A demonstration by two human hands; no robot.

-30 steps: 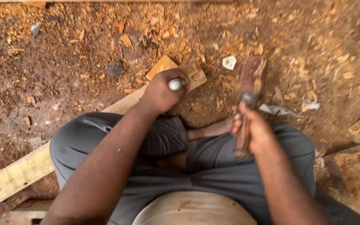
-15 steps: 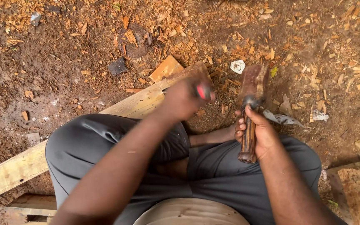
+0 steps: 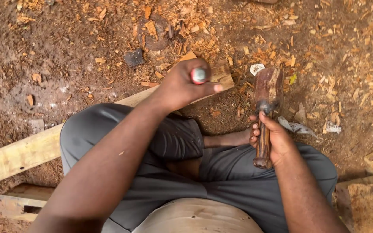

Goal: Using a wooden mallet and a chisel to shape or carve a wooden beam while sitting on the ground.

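Moved: left hand (image 3: 182,86) steadier than 0.5 s ago, centre frame over plank (image 3: 20,155) | left fingers fisted round red-and-grey tool (image 3: 199,75), end up; thumb out | right hand (image 3: 273,140) centre right, wrapped on mallet (image 3: 265,112) handle, head resting on dirt; close for reach | wood chips (image 3: 203,30) at top

A single view, from a camera worn on the head of a seated person, looks almost straight down over the lap. It sits close: both forearms enter from the bottom edge, the left hand (image 3: 182,86) at about 12 o'clock of centre and the right hand (image 3: 273,138) at about 3 o'clock. The dirt ground (image 3: 65,56) strewn with wood chips fills the upper half, and a plank (image 3: 18,155) crosses at 9 o'clock.
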